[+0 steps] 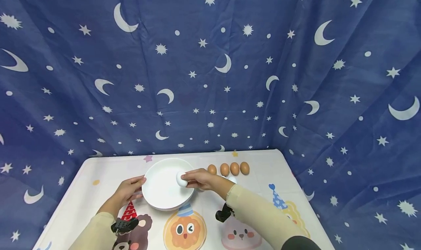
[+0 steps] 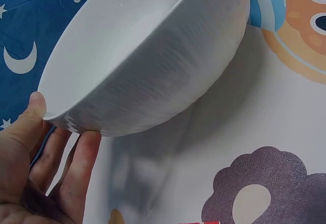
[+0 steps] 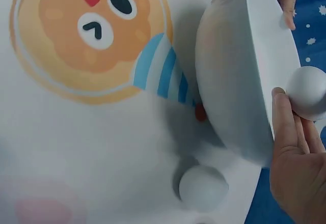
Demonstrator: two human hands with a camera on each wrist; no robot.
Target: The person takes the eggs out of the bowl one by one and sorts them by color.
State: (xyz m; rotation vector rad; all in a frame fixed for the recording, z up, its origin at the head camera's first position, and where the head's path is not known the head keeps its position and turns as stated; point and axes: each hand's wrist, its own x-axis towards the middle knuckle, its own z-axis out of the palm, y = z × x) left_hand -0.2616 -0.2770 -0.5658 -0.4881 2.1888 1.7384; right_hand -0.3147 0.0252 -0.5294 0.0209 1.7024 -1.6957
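A white bowl (image 1: 159, 189) stands on the table. My left hand (image 1: 126, 192) grips its left rim; in the left wrist view the thumb lies at the rim and the fingers are against the outer wall (image 2: 153, 91). Over the right side of the bowl, my right hand (image 1: 200, 179) holds a white egg (image 1: 181, 179) between thumb and fingers. In the right wrist view this egg (image 3: 307, 92) is just above the rim, and the bowl looks bare inside where it shows. Another white egg (image 3: 204, 188) lies on the table beside the bowl.
Several brown eggs (image 1: 234, 168) lie in a row behind my right wrist. A white egg (image 1: 232, 179) shows partly beside that forearm. The tablecloth (image 1: 108, 169) has cartoon prints, and a blue star-and-moon curtain (image 1: 197, 78) hangs behind the table.
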